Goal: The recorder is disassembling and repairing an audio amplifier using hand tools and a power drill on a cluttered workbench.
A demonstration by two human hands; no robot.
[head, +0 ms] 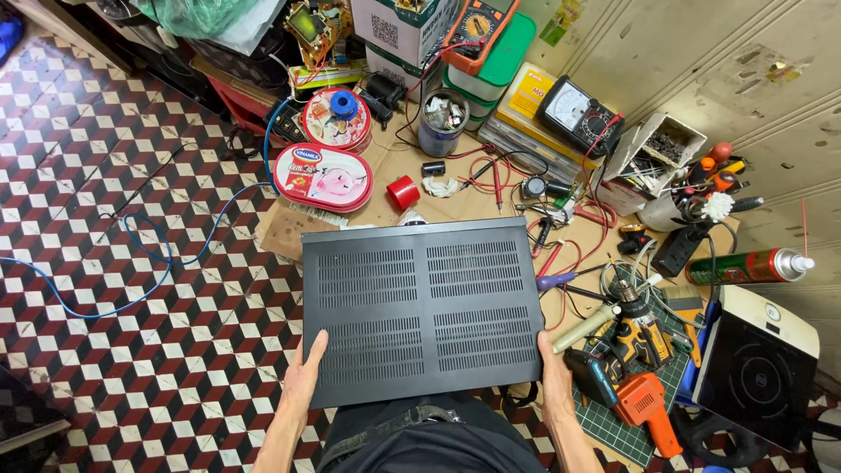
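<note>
You look straight down at a floor of red, white and black cube-pattern tiles (131,289), with a sheet of cardboard (289,229) spread under the clutter. Largest in view is a black vented metal equipment cover (422,308), lying flat in front of your lap; what sits beneath it is hidden. Your left hand (305,377) grips its near left corner, thumb on top and fingers tucked under the edge, out of sight. Your right hand (554,375) clasps the near right corner the same way. Both forearms are cut off by the lower frame.

To the right, a white and black box-shaped appliance (758,363) is partly cropped. An orange heat-gun-style tool (644,407) lies on a green cutting mat (626,429), near a yellow cordless drill (638,337). A green spray can (745,266) rests on its side.

Farther off, two round red tins (324,175) hold small parts that are hard to make out, a grey can (441,121) is stuffed with bits, and an open cardboard box (653,153) holds dark screws. Two multimeters (578,114) sit among tangled red leads.
</note>
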